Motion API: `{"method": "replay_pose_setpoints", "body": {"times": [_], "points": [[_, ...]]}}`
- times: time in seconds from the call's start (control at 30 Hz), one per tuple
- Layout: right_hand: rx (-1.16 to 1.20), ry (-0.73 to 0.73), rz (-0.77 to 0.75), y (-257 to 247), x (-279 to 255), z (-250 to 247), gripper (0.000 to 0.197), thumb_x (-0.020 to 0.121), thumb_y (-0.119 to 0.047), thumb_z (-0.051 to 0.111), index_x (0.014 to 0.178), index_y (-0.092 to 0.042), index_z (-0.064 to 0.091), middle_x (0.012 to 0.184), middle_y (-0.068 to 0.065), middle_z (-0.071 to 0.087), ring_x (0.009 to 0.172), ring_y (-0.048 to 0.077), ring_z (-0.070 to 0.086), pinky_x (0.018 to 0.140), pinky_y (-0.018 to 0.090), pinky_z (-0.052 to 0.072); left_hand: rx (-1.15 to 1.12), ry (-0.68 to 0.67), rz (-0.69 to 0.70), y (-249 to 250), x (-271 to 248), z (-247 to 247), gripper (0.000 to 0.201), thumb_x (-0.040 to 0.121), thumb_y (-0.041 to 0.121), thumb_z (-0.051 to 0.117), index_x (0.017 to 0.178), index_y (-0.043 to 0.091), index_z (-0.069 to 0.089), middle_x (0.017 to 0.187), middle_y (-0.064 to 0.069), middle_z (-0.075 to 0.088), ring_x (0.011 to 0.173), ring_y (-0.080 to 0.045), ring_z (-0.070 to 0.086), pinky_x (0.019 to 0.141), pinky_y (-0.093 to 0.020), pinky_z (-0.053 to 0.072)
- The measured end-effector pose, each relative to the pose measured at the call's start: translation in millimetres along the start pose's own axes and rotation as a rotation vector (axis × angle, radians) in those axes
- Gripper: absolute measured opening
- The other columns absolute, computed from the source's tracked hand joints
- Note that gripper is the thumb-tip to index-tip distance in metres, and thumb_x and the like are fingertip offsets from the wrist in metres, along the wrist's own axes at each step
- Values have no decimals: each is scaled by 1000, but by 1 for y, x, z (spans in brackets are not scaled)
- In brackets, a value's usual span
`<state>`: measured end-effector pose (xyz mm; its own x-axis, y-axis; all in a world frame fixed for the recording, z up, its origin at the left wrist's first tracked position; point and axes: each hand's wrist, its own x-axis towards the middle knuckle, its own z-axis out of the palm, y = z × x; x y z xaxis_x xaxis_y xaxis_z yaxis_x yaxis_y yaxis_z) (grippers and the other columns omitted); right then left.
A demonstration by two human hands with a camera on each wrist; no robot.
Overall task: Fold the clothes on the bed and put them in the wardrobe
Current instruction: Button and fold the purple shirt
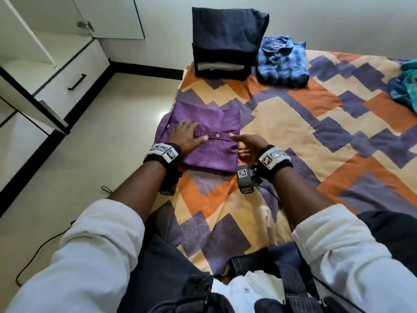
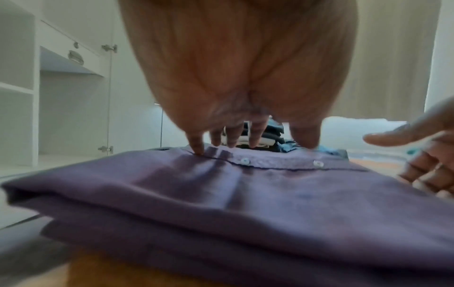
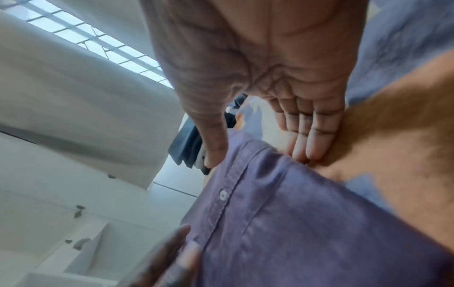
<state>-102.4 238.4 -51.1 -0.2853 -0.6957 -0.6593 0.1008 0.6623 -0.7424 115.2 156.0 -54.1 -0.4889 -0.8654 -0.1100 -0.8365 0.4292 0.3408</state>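
A folded purple shirt (image 1: 216,152) (image 2: 245,194) (image 3: 307,223) lies near the left edge of the patterned bed (image 1: 293,123), button placket facing up. My left hand (image 1: 187,136) (image 2: 245,143) rests flat on the shirt's left half, fingers spread and straight, pressing the cloth. My right hand (image 1: 244,144) (image 3: 260,161) is at the shirt's right edge. Its thumb reaches over the top and its straight fingers (image 3: 309,143) push in against the edge where the shirt meets the bedsheet. Neither hand lifts the shirt.
A stack of dark folded clothes (image 1: 223,41) and a folded blue shirt (image 1: 282,62) sit at the bed's far end. A crumpled teal garment (image 1: 404,84) lies at the right edge. The open white wardrobe (image 1: 45,53) stands left, across a strip of floor with a cable (image 1: 45,245).
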Motion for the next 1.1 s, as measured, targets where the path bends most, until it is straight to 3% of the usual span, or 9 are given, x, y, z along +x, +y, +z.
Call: {"method": "replay_pose_setpoints", "body": {"times": [0.1,0.2,0.3,0.4,0.53,0.67,0.77,0.93,1.1], "points": [[58,-15,21,-4,-1,12,24,80,-31,77,83,-16,58,67,-1,54,54,11,49,43,18,37,182,-170,-78,-18,1,26,87,93,64,46,158,23,6,166,-7,-7,152,-28,-7,121,-47,-3],[100,-33,16,-9,4,20,20,82,-21,72,70,-19,57,47,-5,46,36,8,42,36,15,34,158,-119,-35,-29,-2,41,86,94,66,41,158,26,-1,165,-4,-13,151,-25,-15,120,-45,-11],[262,-97,-9,-10,8,30,6,80,-15,69,81,-12,65,68,8,64,57,22,60,62,38,60,125,-106,-31,-31,-2,39,85,94,64,42,158,27,-1,165,-3,-13,151,-24,-15,120,-44,-12],[288,-145,9,-7,8,42,26,77,-17,78,98,-3,71,91,18,72,79,32,70,79,51,58,100,-94,-21,-29,-6,35,85,95,62,45,158,26,2,165,-3,-11,151,-23,-14,121,-43,-11],[173,0,-32,1,76,42,91,24,-13,93,110,1,69,101,16,73,86,34,72,76,56,58,-2,-11,-40,-26,-8,32,81,94,59,51,157,23,17,166,-6,4,153,-23,-2,123,-40,-3],[-107,126,-232,-79,10,25,31,61,-2,82,89,-4,68,100,15,71,82,27,65,79,42,58,-286,226,-53,-9,-7,13,58,96,41,58,143,9,47,155,-15,37,146,-27,29,119,-32,17],[-509,179,-416,-148,-21,4,41,69,-20,81,105,-6,68,118,11,65,97,25,59,93,37,50,-415,324,-19,12,-2,-4,43,97,33,60,129,4,59,137,-17,56,131,-30,48,109,-33,33],[-1141,320,-628,-238,-89,-21,54,78,-28,79,121,1,62,124,13,61,113,31,57,83,30,45,-559,334,-82,44,8,-26,40,99,37,56,126,8,64,129,-12,64,120,-29,57,97,-33,42],[-1523,402,-827,-212,-137,-40,25,80,-18,68,105,-19,69,106,17,66,96,36,63,75,36,49,-716,239,-91,57,5,-19,42,105,29,45,90,-2,68,92,-24,69,85,-36,65,78,-43,49]]}}
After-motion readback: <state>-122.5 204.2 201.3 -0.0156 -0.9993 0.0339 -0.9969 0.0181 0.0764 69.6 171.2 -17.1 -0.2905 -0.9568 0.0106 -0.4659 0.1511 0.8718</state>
